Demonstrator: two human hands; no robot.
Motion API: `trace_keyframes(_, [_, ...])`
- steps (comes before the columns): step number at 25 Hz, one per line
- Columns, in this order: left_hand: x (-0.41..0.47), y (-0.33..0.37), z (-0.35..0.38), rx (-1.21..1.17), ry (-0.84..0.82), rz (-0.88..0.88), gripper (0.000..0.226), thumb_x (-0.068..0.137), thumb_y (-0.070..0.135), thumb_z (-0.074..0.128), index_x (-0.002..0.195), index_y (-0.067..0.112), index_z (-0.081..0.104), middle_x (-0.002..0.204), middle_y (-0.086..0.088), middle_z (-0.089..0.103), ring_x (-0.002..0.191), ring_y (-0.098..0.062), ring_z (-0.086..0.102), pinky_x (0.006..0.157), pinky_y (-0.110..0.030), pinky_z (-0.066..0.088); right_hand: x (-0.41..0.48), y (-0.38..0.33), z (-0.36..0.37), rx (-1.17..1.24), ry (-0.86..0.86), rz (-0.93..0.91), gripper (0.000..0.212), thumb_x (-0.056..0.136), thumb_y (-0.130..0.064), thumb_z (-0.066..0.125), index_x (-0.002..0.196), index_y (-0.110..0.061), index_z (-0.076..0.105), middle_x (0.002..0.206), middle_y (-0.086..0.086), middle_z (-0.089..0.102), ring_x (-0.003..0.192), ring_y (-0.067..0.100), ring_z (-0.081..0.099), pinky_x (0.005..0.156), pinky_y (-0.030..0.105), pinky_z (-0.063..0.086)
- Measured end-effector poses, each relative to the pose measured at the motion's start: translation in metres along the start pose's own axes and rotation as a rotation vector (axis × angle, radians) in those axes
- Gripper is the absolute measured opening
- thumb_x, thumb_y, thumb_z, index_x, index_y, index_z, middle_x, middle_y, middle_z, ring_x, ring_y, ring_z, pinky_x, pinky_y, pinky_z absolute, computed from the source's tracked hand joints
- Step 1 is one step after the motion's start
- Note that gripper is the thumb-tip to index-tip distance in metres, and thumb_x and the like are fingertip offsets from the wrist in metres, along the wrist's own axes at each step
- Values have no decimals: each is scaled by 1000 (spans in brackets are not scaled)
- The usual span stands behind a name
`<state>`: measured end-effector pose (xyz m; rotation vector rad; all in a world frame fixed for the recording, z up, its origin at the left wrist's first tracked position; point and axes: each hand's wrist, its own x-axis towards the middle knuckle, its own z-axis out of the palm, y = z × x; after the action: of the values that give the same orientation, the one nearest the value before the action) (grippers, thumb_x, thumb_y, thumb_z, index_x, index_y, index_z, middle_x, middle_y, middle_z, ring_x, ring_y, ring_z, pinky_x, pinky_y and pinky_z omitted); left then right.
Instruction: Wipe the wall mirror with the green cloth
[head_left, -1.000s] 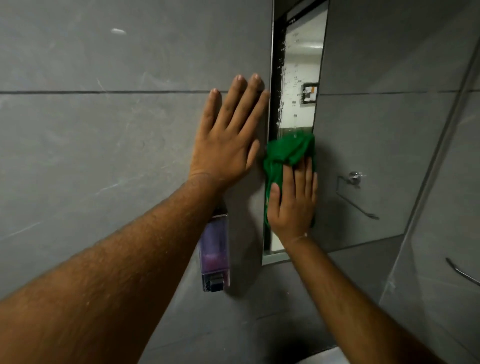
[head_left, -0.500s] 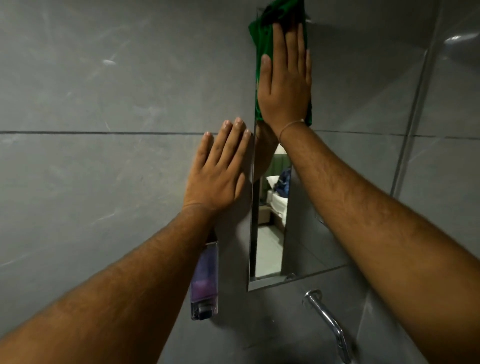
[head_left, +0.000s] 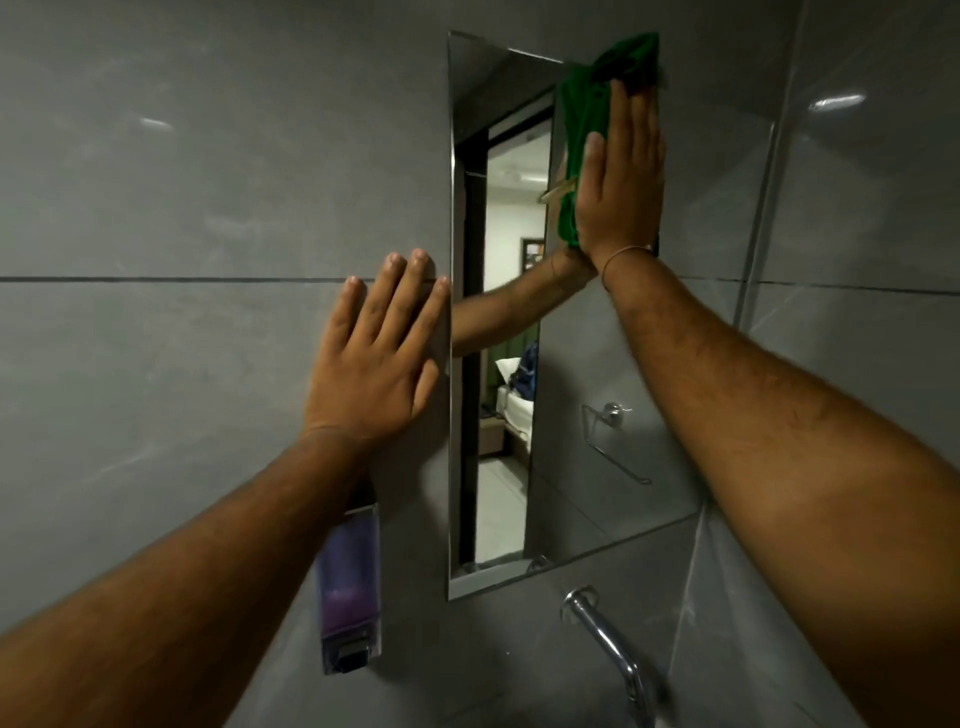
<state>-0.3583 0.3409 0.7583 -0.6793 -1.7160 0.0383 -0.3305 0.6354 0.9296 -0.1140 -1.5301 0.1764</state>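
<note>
Up high, right hand (head_left: 621, 182) flat on green cloth (head_left: 584, 119) — wall mirror (head_left: 498, 322)

The wall mirror (head_left: 498, 322) hangs on the tiled wall (head_left: 208, 182). The right hand (head_left: 621, 176) lies flat against the mirror's upper right corner, with the cloth (head_left: 584, 124) pressed between palm and glass. The left hand (head_left: 376, 364) lies flat on the wall just left of the mirror's left edge, about halfway up. Below that hand a soap dispenser (head_left: 349, 587) is fixed to the wall, left of the mirror's lower corner. A tap spout (head_left: 605, 639) juts from the wall under the mirror's bottom edge
</note>
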Motion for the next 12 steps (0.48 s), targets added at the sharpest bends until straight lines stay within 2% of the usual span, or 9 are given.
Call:
trace_keyframes(5, [-1,0,10,-21,34,-15,83,109,46,36,182,19,7,190,-13,-2,176,-35,0,140,-61,7,14,70,-7,8,-2,191,53,115,-31,31,165,-14,31,174,14,32,162,30,29,135,46,25])
trace_keyframes(12, [-2,2,13,-18,50,-26,83,108,45,39,182,20,10,190,-14,2,176,-35,2,141,-58,5,51,163,-12,-69,-4,357,57,115,-34,26,167,-13,26,176,15,25,164,29,24,135,36,20])
